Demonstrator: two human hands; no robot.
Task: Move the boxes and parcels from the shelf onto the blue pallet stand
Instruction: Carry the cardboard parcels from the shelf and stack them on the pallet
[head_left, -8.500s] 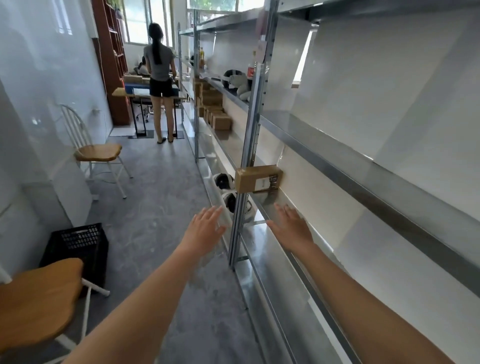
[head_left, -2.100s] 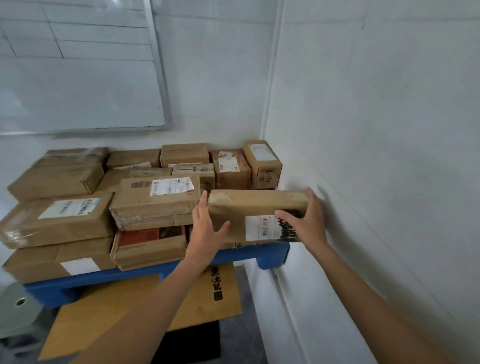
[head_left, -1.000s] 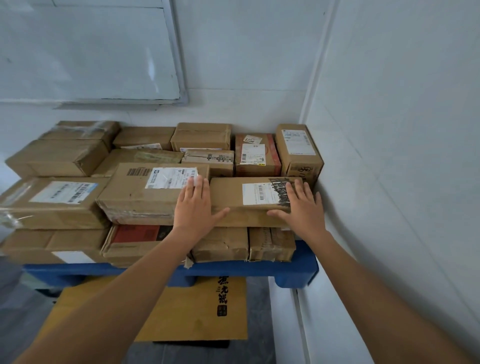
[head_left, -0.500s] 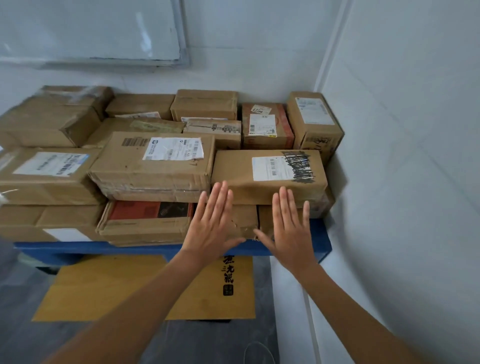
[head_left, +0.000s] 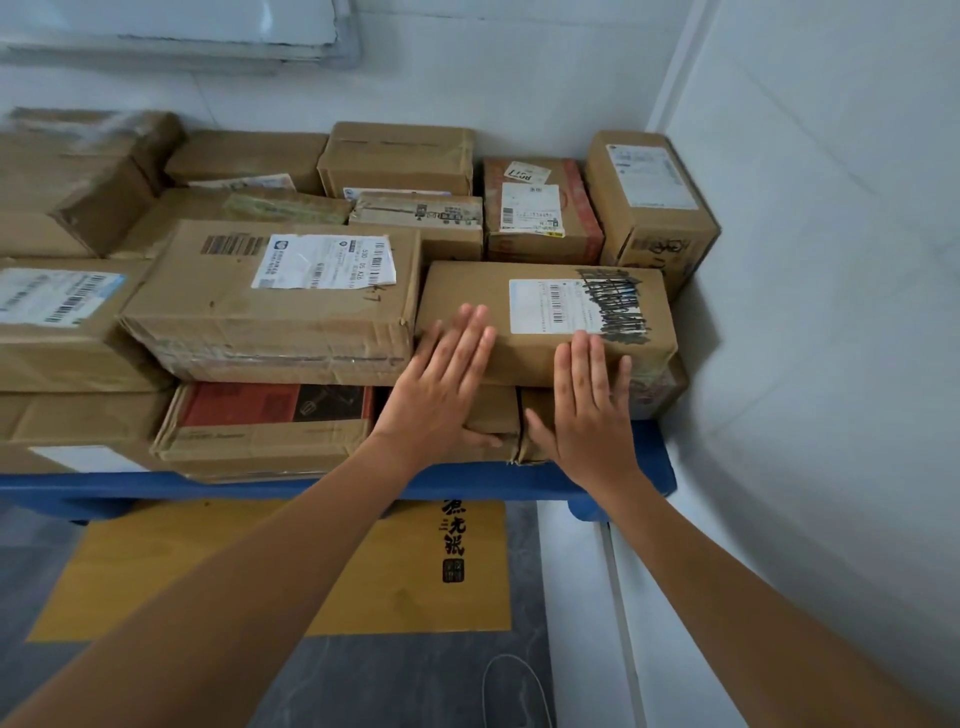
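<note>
Hands flat, holding nothing: left (head_left: 441, 387) and right (head_left: 589, 410) seem to press the box (head_left: 540, 322) squarely into the pallet's (head_left: 644, 457) right front corner.

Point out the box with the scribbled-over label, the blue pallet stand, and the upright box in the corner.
box with the scribbled-over label (head_left: 467, 291): head view, bare cardboard on its top face.
blue pallet stand (head_left: 519, 480): head view, its front edge.
upright box in the corner (head_left: 613, 187): head view, its top face, left of the label.
</note>
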